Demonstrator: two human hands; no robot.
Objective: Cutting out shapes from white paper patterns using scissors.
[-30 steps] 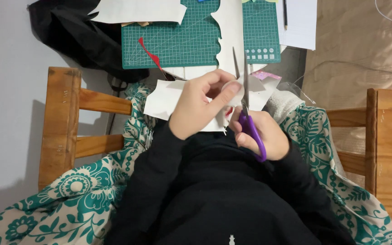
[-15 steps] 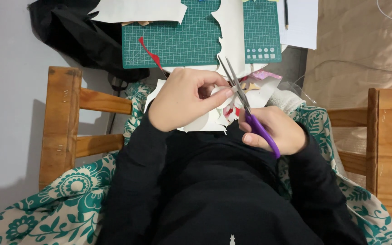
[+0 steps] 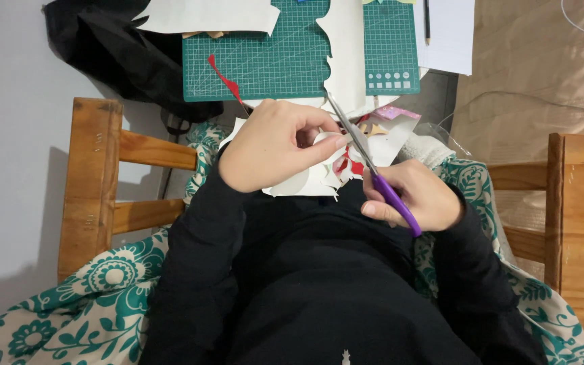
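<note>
Pinched: left hand on white paper cutout | right hand clamped on purple scissors, blades crossing cutout edge | green cutting mat just beyond cutout

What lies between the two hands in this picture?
In the head view, scissor blades and cut white paper lie between the left hand and right hand.

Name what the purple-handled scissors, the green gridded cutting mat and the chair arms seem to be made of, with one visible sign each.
Purple-handled scissors: grey metal blades with a dull shine, and smooth handles, probably plastic.
Green gridded cutting mat: matte and flat, likely rubbery plastic.
Chair arms: brown wood, showing grain and a slight varnish sheen.
</note>
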